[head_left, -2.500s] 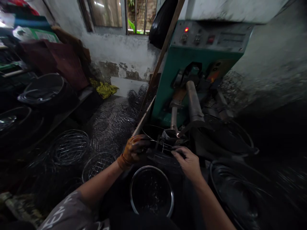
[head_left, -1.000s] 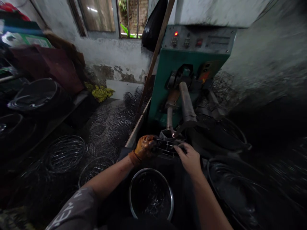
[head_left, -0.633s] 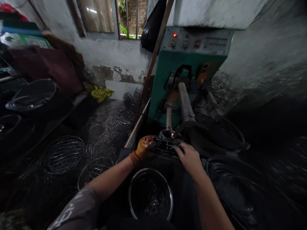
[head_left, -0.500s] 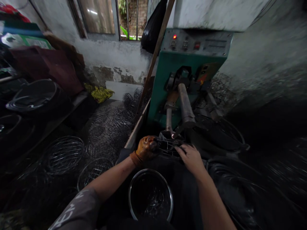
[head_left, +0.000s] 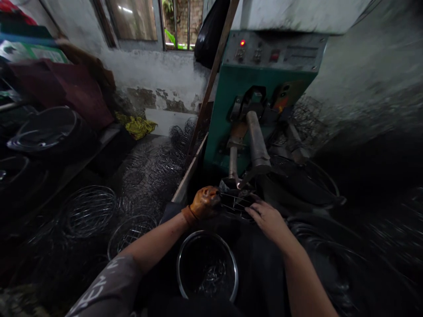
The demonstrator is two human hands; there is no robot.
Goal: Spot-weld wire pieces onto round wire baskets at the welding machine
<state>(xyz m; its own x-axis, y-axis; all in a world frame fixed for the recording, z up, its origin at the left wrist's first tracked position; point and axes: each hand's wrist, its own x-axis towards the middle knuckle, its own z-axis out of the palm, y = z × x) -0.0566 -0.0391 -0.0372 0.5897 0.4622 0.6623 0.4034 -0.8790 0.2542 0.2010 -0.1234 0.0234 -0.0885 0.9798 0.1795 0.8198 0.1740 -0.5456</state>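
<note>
My left hand, in a stained orange-brown glove, is closed on the left edge of a round wire rack. At the rack's right side is my bare right hand, its fingers bent and gripping the rim. The rack sits under the tips of a green spot welder. A thick upper arm and a thinner lower arm reach out from the machine, with a small bright glint where they meet. Below my hands stands a bowl with a shiny rim, holding small metal wire pieces.
Finished-looking round wire grids lie at left, beside a heap of tangled wire racks. Dark tubs stand farther left. A wooden board leans beside the machine. Dark coiled wire hoops lie at right.
My right hand has shifted slightly right and down along the rack, and the rack has turned or tilted a little. The left hand keeps its hold, moving slightly right.
</note>
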